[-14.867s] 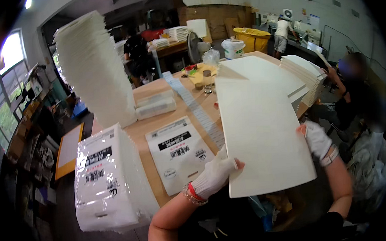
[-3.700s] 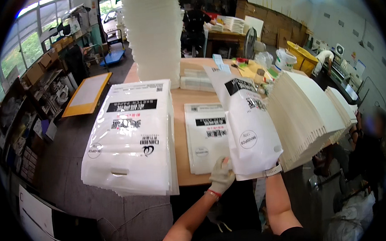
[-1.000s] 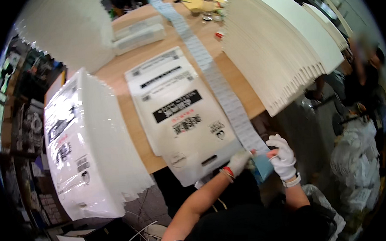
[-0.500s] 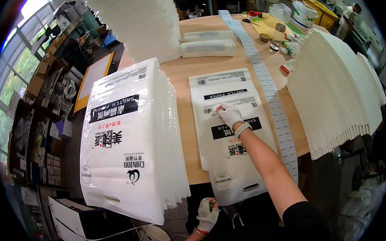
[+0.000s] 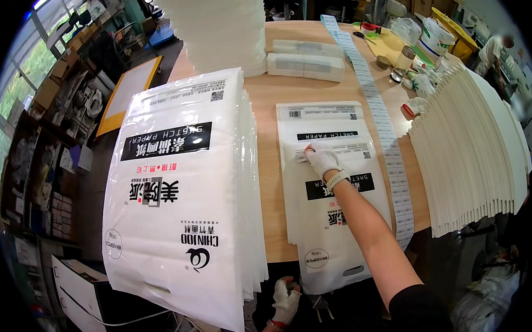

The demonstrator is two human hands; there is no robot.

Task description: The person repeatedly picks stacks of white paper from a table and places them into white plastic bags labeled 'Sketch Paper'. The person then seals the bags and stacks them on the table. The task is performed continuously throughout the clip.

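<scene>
Two overlapping white plastic paper bags (image 5: 327, 235) with black printing lie flat at the table's front edge. My right hand (image 5: 324, 163), in a white glove with bare fingertips, rests on the upper part of the top bag. Its fingers are drawn together against the plastic near the printed code; whatever they pinch is too small to make out. Below the table edge, beside the bag's bottom corner, my left hand (image 5: 285, 301) wears a similar glove. Its fingers are loosely curled and apart, with nothing visible in them.
A tall stack of printed bags (image 5: 179, 230) stands at the left, overhanging the front edge. To the right runs a long strip of labels (image 5: 387, 141). Clear rolled packs (image 5: 306, 66) lie behind, beside a white stack (image 5: 223, 36). Fanned white sheets (image 5: 464, 161) fill the right side.
The view has shifted, so the bags and table sit a little further right and lower. My right hand stays at nearly the same spot on the bag; my left hand remains below the edge.
</scene>
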